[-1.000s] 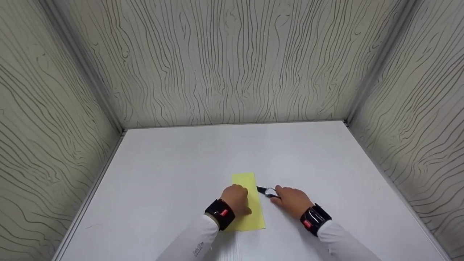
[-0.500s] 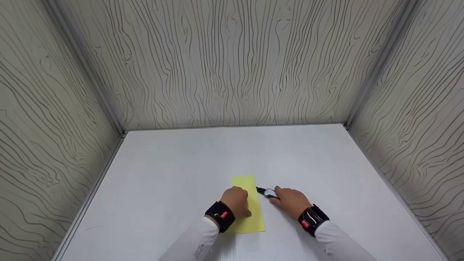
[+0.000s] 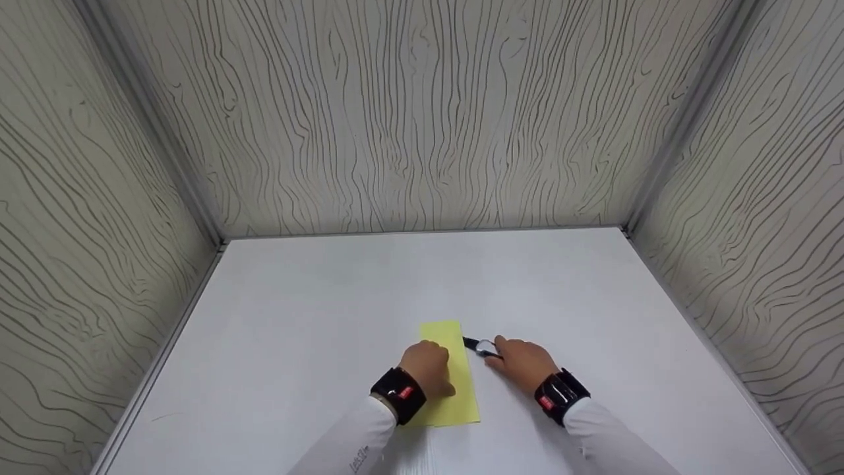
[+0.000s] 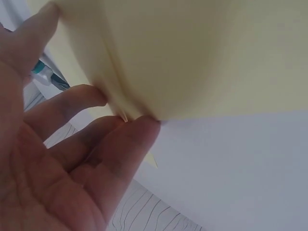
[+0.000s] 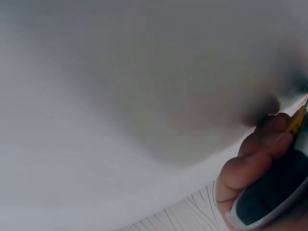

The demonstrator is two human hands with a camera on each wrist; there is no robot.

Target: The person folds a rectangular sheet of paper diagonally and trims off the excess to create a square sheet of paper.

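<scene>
My left hand [image 3: 425, 371] lies over the left part of a long yellow sheet of paper [image 3: 463, 382], fingers bent. In the left wrist view its fingertips [image 4: 144, 126] touch the paper's edge, and the paper puckers beside them. To the right, my right hand [image 3: 525, 363] grips a plier-like hand tool [image 3: 485, 348] with a grey middle and a dark tip pointing at the paper's right edge. The right wrist view shows its dark teal and grey handle [image 5: 269, 192] and a small yellow part by the fingers. Whether the tip bites the paper, I cannot tell.
A white tabletop [image 3: 316, 297] lies under both hands. Wood-grain patterned panels [image 3: 422, 119] enclose it at the back and on both sides, with grey corner strips between them. Black bands [image 3: 562, 394] circle both wrists.
The tool's handles look closer together than a second ago, with less gap showing. My right hand has shifted slightly left with the tool; my left hand stays nearly still on the paper.
</scene>
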